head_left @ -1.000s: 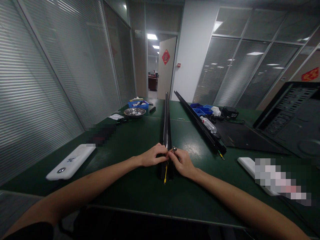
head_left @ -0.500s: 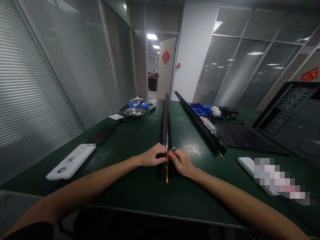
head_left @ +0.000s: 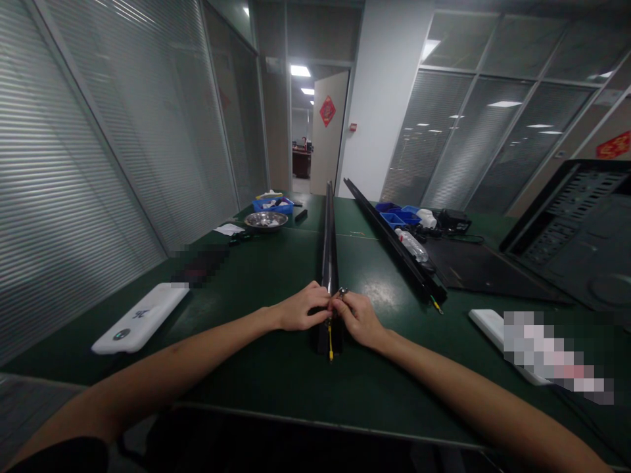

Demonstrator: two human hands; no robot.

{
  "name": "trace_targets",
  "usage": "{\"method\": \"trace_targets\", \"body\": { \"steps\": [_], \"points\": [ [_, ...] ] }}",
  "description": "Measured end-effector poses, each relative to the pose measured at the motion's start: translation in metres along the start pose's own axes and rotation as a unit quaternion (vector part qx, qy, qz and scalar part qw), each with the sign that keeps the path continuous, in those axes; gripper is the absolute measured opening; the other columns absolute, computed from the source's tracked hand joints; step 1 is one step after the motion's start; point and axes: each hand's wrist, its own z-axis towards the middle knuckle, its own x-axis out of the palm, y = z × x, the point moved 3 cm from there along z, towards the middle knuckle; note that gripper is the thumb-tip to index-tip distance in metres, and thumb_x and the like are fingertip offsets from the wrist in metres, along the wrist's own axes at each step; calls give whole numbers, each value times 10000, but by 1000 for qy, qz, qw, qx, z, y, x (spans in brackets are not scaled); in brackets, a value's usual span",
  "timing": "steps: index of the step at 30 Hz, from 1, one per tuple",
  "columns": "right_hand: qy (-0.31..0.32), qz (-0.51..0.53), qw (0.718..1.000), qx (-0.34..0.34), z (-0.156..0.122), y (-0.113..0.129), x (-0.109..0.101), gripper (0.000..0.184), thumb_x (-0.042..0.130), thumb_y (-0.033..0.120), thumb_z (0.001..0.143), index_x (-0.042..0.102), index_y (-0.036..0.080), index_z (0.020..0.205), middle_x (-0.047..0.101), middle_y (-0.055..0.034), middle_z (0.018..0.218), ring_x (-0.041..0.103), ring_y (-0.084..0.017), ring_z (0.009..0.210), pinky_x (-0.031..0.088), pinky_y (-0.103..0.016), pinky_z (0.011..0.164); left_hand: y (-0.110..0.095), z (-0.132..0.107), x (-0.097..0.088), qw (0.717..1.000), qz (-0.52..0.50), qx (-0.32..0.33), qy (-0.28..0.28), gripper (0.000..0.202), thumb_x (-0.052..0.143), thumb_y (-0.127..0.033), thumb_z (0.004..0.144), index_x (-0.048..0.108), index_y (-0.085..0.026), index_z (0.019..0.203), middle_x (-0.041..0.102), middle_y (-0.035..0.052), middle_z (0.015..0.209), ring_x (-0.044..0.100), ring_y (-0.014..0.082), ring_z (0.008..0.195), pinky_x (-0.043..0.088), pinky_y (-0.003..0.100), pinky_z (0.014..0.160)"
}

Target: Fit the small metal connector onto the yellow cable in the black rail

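Note:
A long black rail (head_left: pixel 327 246) runs lengthwise on the table, its near end between my two hands. My left hand (head_left: pixel 305 307) lies over the rail's left side, thumb and fingers pinched together; what they hold is hidden. My right hand (head_left: pixel 362 320) meets it from the right with curled fingers. Out of the right fist pokes a small, shiny metal piece (head_left: pixel 343 290), its kind too small to tell. Below the fingertips hangs a short yellow wire (head_left: pixel 330 345) with a terminal at its end.
A second black rail (head_left: pixel 394 240) with a green-yellow wire (head_left: pixel 436 305) lies to the right. Beyond it are blue bins (head_left: pixel 405 217), a plastic bottle (head_left: pixel 413 246) and a black panel (head_left: pixel 480 266). A metal bowl (head_left: pixel 266 221) and white device (head_left: pixel 140 320) stand left.
Both hands stay at the rail's near end with nearly the same grip. The yellow wire's end has swung slightly to the right, and the shiny metal piece has turned a little.

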Motion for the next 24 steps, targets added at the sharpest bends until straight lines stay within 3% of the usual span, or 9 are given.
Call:
{"method": "trace_targets", "body": {
  "steps": [24],
  "points": [
    [4, -13, 1000, -11, -1, 5, -1, 284, 451, 287, 1066, 655, 184, 897, 682, -51, 814, 634, -184, 725, 488, -303, 705, -1, 0, 0, 1000, 24, 13, -4, 144, 478, -228, 1007, 588, -179, 928, 666, 52, 969, 571, 214, 962, 373, 376, 946]
  ]
}}
